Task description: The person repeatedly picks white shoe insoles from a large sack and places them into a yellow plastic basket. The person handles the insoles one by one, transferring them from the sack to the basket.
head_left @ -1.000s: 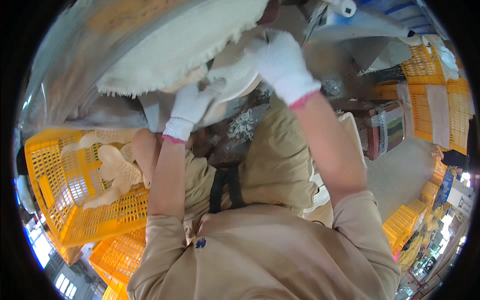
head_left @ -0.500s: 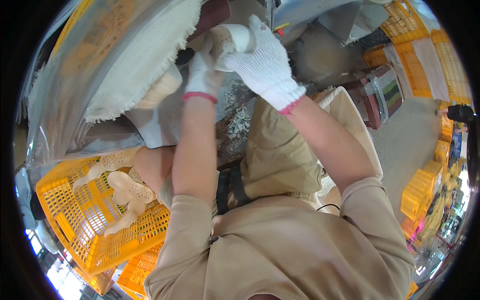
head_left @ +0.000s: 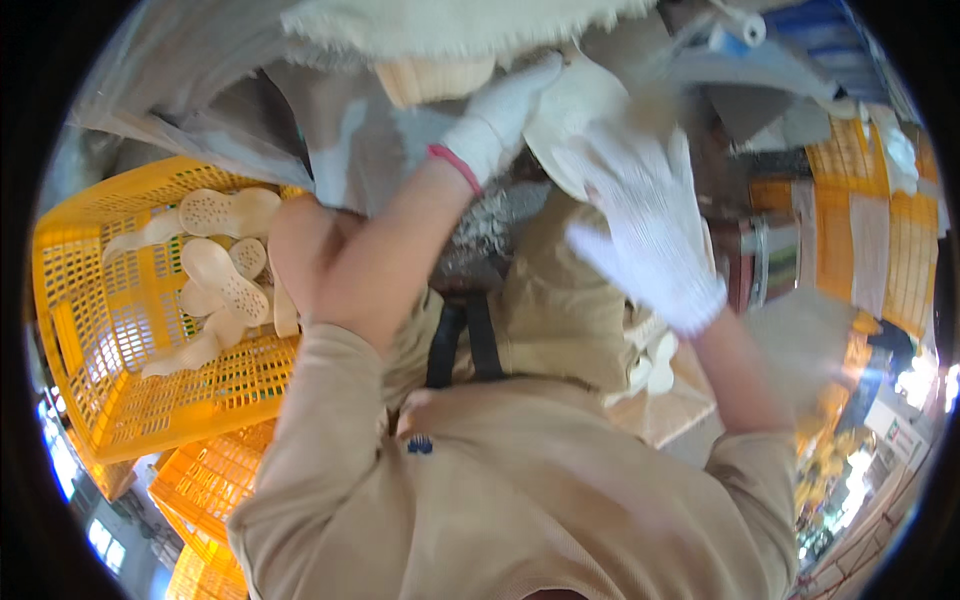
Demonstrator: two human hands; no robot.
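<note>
A cream-coloured, foot-shaped insole [head_left: 575, 125] is up in front of me, over my lap's far end. My left hand [head_left: 500, 110], in a white knit glove with a pink cuff, grips its left edge. On the other side my right hand [head_left: 645, 225], gloved alike and smeared by motion, has its thumb spread from the fingers; the fingertips lie over the insole's right part, and whether they touch it I cannot tell. Several similar insoles [head_left: 225, 280] with small holes lie in a yellow plastic basket [head_left: 75, 300] at my left.
Fringed white cloth [head_left: 460, 30] hangs across the far side, above a pale rounded block [head_left: 435, 80]. Pale shavings [head_left: 485, 235] lie beyond my lap. White pieces [head_left: 655, 365] rest in a container [head_left: 680, 405] by my right thigh. Yellow crates [head_left: 910, 260] are stacked at right.
My view has turned, so the basket sits higher. The right hand has come away from its hold and spread its thumb; the insole now shows broad side on in the left hand.
</note>
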